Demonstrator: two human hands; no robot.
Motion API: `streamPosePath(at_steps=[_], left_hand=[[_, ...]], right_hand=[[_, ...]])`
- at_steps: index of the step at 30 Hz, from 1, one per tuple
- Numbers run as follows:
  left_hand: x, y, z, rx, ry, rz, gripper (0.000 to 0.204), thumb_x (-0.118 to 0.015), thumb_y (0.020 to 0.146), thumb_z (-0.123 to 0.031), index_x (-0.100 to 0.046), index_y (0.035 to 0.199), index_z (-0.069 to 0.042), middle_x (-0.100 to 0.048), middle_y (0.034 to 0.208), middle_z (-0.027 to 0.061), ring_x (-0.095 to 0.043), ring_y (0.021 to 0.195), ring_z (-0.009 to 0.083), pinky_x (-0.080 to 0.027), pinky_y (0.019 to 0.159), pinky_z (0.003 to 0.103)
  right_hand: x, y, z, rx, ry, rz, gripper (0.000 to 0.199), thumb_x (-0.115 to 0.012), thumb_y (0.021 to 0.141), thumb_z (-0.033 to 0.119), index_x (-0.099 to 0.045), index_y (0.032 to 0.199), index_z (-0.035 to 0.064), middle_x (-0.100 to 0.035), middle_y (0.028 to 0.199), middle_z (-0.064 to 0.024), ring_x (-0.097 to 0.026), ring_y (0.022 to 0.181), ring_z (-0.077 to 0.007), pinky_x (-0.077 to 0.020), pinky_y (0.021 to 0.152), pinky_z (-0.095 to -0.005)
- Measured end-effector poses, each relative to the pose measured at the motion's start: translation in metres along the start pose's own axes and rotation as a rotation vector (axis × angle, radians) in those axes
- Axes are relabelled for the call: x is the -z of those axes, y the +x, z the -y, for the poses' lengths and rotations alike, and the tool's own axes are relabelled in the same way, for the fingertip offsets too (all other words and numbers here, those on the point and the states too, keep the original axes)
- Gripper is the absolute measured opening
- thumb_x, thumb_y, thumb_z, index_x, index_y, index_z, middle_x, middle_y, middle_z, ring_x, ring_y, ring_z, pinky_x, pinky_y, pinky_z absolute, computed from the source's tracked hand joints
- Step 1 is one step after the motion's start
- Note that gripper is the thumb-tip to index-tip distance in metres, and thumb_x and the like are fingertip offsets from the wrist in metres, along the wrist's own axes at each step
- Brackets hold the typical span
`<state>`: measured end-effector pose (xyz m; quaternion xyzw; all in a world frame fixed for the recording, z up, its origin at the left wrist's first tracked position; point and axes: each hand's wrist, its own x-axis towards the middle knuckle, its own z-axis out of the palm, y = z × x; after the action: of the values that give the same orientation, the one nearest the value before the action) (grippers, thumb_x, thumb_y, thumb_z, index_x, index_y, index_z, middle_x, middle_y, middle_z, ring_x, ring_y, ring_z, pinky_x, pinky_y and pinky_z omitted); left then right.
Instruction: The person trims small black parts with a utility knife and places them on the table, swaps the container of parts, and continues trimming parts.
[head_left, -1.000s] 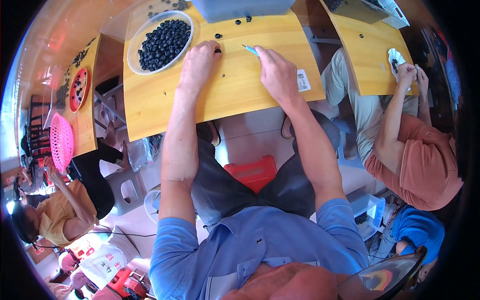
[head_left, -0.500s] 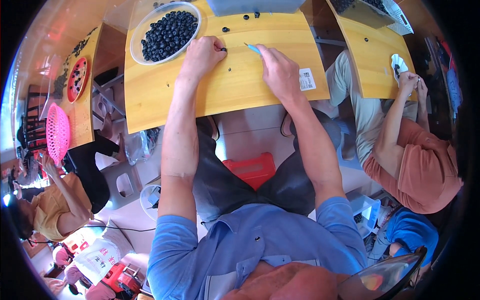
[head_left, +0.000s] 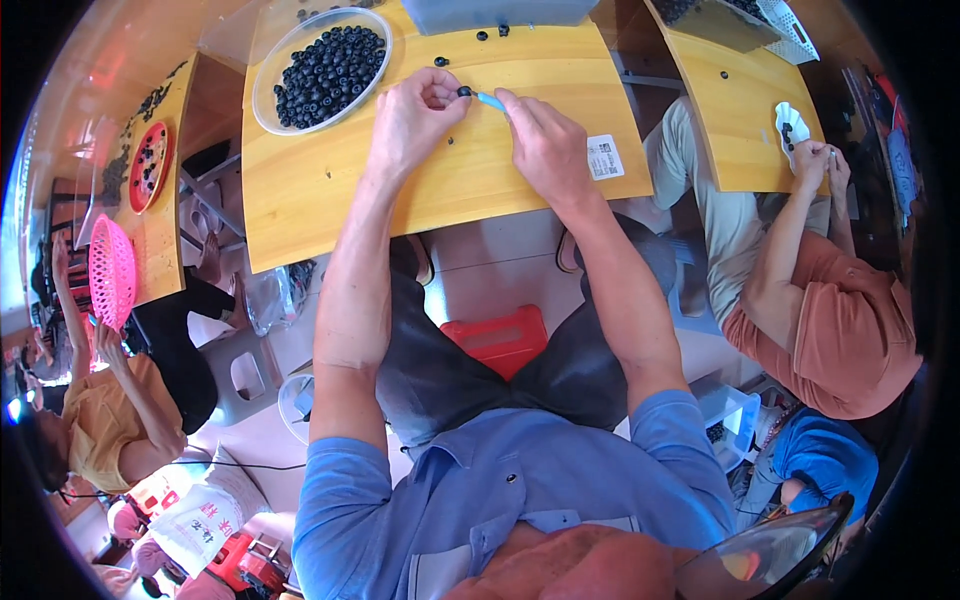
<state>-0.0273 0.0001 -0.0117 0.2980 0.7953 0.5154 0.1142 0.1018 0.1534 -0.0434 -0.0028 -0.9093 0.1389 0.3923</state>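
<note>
Counts: 2 hands at work, left hand [head_left: 415, 115] & right hand [head_left: 540, 150]. 1 light-blue tool [head_left: 490, 100] w/ 1 dark berry [head_left: 464, 91] at its tip. 1 clear bowl [head_left: 268, 105] of berries, too many to count. 3 wooden tables: middle table [head_left: 320, 190], left table [head_left: 165, 250], right table [head_left: 735, 140]. 1 red bowl [head_left: 148, 166]. 1 pink basket [head_left: 110, 270]. 1 red stool [head_left: 495, 338].

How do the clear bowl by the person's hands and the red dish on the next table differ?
The clear bowl is see-through, larger and heaped with dark berries; the red dish is opaque, smaller and holds only a few. The bowl lies near the left hand; the dish is far off. Both are round.
</note>
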Motion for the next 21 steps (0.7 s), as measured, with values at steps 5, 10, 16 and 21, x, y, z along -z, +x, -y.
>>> streamPosePath(at_steps=[5,10,16,21], left_hand=[[-0.004,-0.002,-0.003,-0.005,0.011,0.006,0.020,-0.079,0.087,-0.008,-0.071,0.102,0.002,-0.075,0.088,0.0019,-0.068,0.080,0.0057,-0.056,0.076,0.023],[-0.005,-0.003,-0.007,-0.003,0.034,-0.005,0.020,-0.080,0.086,-0.009,-0.070,0.100,0.002,-0.075,0.087,0.0029,-0.068,0.079,0.0060,-0.056,0.075,0.023],[-0.003,-0.007,-0.015,-0.007,0.038,-0.047,0.023,-0.081,0.085,-0.010,-0.071,0.102,0.003,-0.075,0.087,0.0038,-0.070,0.081,0.0069,-0.058,0.078,0.023],[-0.001,-0.007,-0.010,-0.013,-0.032,-0.083,0.024,-0.082,0.086,-0.009,-0.071,0.103,0.004,-0.076,0.090,0.0054,-0.071,0.083,0.0086,-0.058,0.080,0.024]], right_hand=[[-0.001,0.000,0.000,0.005,-0.023,0.007,0.035,-0.065,0.085,-0.002,-0.068,0.120,0.0019,-0.069,0.087,-0.0086,-0.070,0.078,-0.0247,-0.0571,0.066,-0.0383],[-0.002,-0.001,-0.001,0.037,-0.062,-0.014,0.035,-0.065,0.086,0.000,-0.068,0.121,0.0020,-0.068,0.086,-0.0075,-0.069,0.076,-0.0235,-0.0563,0.065,-0.0378],[-0.001,0.001,0.002,0.036,-0.068,-0.013,0.036,-0.065,0.087,0.000,-0.068,0.122,0.0019,-0.067,0.086,-0.0072,-0.068,0.076,-0.0233,-0.0558,0.065,-0.0378],[-0.006,0.003,0.003,0.039,-0.047,-0.052,0.038,-0.065,0.085,-0.002,-0.068,0.123,0.0014,-0.066,0.086,-0.0077,-0.068,0.078,-0.0238,-0.0564,0.067,-0.0381]])
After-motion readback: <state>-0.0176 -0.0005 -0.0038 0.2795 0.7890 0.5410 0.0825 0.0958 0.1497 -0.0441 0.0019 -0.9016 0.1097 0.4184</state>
